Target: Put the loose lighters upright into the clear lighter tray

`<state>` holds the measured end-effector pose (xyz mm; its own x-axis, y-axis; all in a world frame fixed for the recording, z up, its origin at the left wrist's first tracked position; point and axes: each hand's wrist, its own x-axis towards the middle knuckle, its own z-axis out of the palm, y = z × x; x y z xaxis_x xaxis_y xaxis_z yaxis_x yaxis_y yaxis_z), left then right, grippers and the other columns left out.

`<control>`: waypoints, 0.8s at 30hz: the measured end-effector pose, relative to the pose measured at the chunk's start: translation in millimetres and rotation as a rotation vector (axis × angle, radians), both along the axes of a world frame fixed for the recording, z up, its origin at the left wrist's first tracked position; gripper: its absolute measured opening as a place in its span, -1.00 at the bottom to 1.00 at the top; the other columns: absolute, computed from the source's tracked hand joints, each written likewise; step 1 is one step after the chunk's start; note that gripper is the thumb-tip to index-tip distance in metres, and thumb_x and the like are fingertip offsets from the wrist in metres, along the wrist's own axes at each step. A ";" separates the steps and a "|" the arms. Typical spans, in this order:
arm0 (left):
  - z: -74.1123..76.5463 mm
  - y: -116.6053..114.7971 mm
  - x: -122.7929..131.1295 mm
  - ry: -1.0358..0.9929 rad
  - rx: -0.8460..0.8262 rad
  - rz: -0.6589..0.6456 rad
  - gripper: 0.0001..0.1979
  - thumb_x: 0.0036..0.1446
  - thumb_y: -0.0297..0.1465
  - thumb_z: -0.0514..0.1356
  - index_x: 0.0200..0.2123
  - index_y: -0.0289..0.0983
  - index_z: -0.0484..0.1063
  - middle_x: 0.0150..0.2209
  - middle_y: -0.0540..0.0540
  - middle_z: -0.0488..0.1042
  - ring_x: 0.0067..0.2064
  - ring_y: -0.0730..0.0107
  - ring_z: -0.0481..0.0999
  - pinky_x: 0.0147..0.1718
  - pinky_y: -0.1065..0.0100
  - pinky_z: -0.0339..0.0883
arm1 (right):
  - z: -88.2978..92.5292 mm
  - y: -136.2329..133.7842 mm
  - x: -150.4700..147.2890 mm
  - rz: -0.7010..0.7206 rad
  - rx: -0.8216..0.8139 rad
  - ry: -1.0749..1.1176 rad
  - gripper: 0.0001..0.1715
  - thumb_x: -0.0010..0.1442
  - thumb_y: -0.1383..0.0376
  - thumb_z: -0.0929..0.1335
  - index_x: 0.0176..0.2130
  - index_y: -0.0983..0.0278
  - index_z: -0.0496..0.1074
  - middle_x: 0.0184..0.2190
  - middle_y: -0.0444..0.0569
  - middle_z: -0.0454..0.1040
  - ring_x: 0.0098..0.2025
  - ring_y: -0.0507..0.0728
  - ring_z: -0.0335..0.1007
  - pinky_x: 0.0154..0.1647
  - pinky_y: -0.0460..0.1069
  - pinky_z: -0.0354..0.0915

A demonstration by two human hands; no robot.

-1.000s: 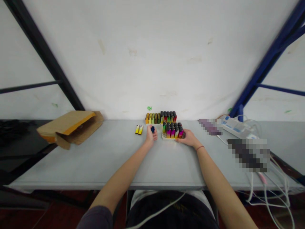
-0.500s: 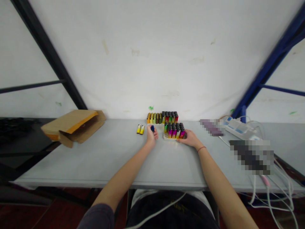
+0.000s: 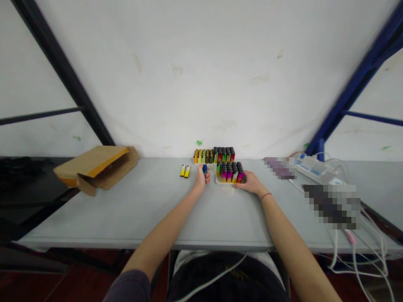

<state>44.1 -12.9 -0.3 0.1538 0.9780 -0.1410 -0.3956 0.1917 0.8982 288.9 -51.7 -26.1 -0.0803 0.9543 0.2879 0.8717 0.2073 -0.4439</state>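
Between the fingers of my left hand (image 3: pixel 200 181) is a blue lighter (image 3: pixel 205 168), roughly upright, just left of a white tray (image 3: pixel 219 181). Colourful lighters (image 3: pixel 232 173) with black tops stand in the tray, and some holes show at its front left corner. My right hand (image 3: pixel 251 183) grips the tray's right side, with the thumb at its front edge. Left of my left hand, two yellow-and-white lighters (image 3: pixel 187 171) lie flat on the grey table (image 3: pixel 151 201).
Against the wall stand a block of yellow-to-brown lighters (image 3: pixel 203 157) and a block of black-topped ones (image 3: pixel 224 154). An open cardboard box (image 3: pixel 94 161) lies at the left. A power strip (image 3: pixel 316 167), white cables and blurred-out items occupy the right side.
My left hand has shifted slightly right, nearer the tray, and the blue lighter has turned more upright. My right hand stays on the tray.
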 end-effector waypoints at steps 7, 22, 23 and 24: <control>-6.6 0.4 -1.0 0.500 0.664 0.031 -0.77 0.24 -0.23 0.14 -0.15 -0.25 0.41 -0.16 -0.13 0.53 -0.08 0.32 0.50 -0.12 0.36 0.38 | -1.8 0.6 -0.2 0.003 0.010 -0.010 -0.38 -0.05 -0.05 0.47 -0.11 0.31 0.48 -0.13 0.15 0.58 -0.09 0.32 0.48 -0.04 0.13 0.36; -18.2 8.4 -2.0 0.634 0.723 -0.046 -0.72 0.25 -0.35 0.14 -0.01 -0.25 0.47 0.06 -0.19 0.53 -0.03 0.27 0.57 -0.03 0.27 0.46 | -3.7 1.5 -1.6 -0.014 0.005 -0.013 -0.41 -0.05 -0.01 0.48 -0.09 0.25 0.48 -0.09 0.10 0.58 -0.05 0.32 0.48 -0.01 0.13 0.37; -16.6 7.7 -2.5 0.656 0.739 -0.022 -0.72 0.25 -0.35 0.14 0.01 -0.25 0.45 0.03 -0.19 0.55 -0.05 0.27 0.58 -0.04 0.27 0.47 | -3.7 1.6 -1.8 -0.018 0.003 -0.019 -0.40 -0.05 -0.01 0.48 -0.09 0.26 0.48 -0.08 0.11 0.58 -0.04 0.32 0.48 0.00 0.14 0.37; -15.1 7.0 -2.9 0.676 0.758 0.007 -0.72 0.25 -0.35 0.14 0.02 -0.24 0.44 -0.02 -0.17 0.57 -0.06 0.28 0.59 -0.04 0.26 0.46 | -3.7 1.6 -1.8 -0.021 0.001 -0.024 -0.39 -0.05 -0.01 0.48 -0.07 0.26 0.48 -0.06 0.12 0.57 -0.03 0.33 0.47 0.01 0.14 0.36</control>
<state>41.2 -5.9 -15.4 0.2650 0.8468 0.4611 0.2421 -0.5214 0.8183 287.1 -50.1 -29.8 -0.0677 0.9554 0.2875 0.8864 0.1898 -0.4222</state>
